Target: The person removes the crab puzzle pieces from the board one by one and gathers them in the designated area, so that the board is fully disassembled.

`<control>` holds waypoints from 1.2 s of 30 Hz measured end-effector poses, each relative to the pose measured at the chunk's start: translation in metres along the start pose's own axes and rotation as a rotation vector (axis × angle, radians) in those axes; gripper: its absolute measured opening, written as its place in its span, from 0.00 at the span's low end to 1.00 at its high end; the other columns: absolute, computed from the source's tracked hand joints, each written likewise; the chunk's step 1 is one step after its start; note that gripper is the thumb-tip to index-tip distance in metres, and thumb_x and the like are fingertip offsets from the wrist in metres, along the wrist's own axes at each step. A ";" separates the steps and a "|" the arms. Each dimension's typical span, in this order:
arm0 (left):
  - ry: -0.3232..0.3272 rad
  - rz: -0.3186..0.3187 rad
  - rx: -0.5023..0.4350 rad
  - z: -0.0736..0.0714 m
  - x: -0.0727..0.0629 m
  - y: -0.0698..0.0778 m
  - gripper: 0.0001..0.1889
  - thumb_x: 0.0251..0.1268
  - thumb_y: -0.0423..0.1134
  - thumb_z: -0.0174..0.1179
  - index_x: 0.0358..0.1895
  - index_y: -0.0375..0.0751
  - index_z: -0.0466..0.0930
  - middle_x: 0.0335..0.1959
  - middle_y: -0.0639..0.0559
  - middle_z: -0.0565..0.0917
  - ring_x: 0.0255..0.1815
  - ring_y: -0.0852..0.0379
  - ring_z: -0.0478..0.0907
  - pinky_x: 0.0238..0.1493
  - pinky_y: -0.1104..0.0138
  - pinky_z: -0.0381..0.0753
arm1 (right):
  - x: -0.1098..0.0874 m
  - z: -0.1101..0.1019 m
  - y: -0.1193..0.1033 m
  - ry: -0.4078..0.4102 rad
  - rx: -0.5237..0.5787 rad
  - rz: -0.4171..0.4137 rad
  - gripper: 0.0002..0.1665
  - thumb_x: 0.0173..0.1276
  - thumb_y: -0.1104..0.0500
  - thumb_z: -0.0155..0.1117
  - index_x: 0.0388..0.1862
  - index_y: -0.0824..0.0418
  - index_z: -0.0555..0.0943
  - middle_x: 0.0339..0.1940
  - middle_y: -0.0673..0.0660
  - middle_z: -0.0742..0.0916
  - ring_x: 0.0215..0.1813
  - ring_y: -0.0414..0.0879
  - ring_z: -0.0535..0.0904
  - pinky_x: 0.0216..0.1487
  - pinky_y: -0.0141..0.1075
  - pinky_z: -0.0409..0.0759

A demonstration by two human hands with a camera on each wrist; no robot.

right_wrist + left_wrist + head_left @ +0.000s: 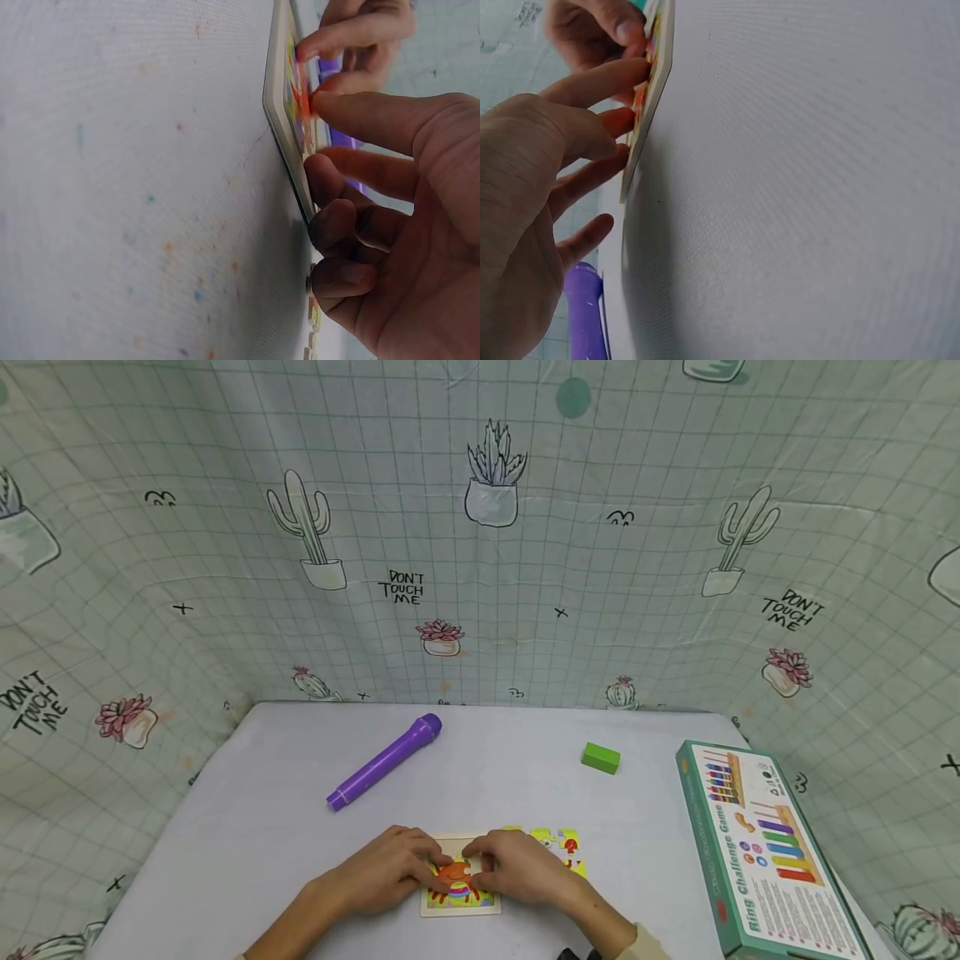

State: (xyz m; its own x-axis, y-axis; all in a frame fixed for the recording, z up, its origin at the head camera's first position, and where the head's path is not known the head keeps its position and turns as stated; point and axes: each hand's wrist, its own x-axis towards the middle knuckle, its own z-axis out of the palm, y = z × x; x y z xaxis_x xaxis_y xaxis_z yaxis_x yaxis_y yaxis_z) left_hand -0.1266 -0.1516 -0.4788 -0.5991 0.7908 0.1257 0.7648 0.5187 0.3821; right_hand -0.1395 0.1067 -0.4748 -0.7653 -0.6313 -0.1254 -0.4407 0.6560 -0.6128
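A small jigsaw puzzle [459, 900] in a pale wooden frame lies on the table, showing an orange crab-like figure. My left hand [385, 870] reaches in from the left, its fingertips touching the puzzle's pieces; in the left wrist view its fingers [592, 82] are spread along the board's edge. From the other side comes my right hand [525, 870], thumb and index finger on the puzzle near a bare pale patch. The right wrist view shows that thumb [360, 112] fairly straight and the outer fingers bent. No loose piece shows between its fingers.
Several loose yellow puzzle pieces [568, 843] lie beside the right hand, partly behind it. Farther back are a purple microphone-shaped toy [382, 767] and a green block [601, 758]. A Ring Challenge Game box [772, 852] stands at the right edge. Patterned cloth [495, 610] hangs behind the table.
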 end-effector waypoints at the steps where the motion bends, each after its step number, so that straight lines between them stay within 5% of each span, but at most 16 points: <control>1: 0.001 0.001 0.000 0.000 0.000 -0.001 0.22 0.67 0.30 0.61 0.48 0.69 0.89 0.54 0.65 0.84 0.60 0.61 0.76 0.64 0.53 0.70 | 0.001 0.000 0.000 -0.003 0.002 0.005 0.22 0.65 0.51 0.72 0.57 0.56 0.85 0.23 0.39 0.77 0.26 0.32 0.70 0.30 0.27 0.69; 36: -0.001 0.005 0.057 0.002 0.002 0.002 0.17 0.64 0.34 0.66 0.45 0.68 0.90 0.49 0.62 0.80 0.56 0.62 0.75 0.63 0.53 0.73 | 0.012 0.007 -0.008 0.018 0.169 0.113 0.13 0.65 0.56 0.70 0.47 0.54 0.81 0.23 0.43 0.80 0.23 0.35 0.72 0.26 0.28 0.68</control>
State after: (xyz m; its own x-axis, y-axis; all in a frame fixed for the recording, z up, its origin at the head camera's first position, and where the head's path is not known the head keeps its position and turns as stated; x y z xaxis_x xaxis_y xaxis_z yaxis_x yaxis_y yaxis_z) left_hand -0.1260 -0.1482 -0.4801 -0.5951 0.7936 0.1266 0.7800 0.5324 0.3289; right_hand -0.1414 0.0913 -0.4773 -0.8144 -0.5491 -0.1878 -0.2675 0.6424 -0.7182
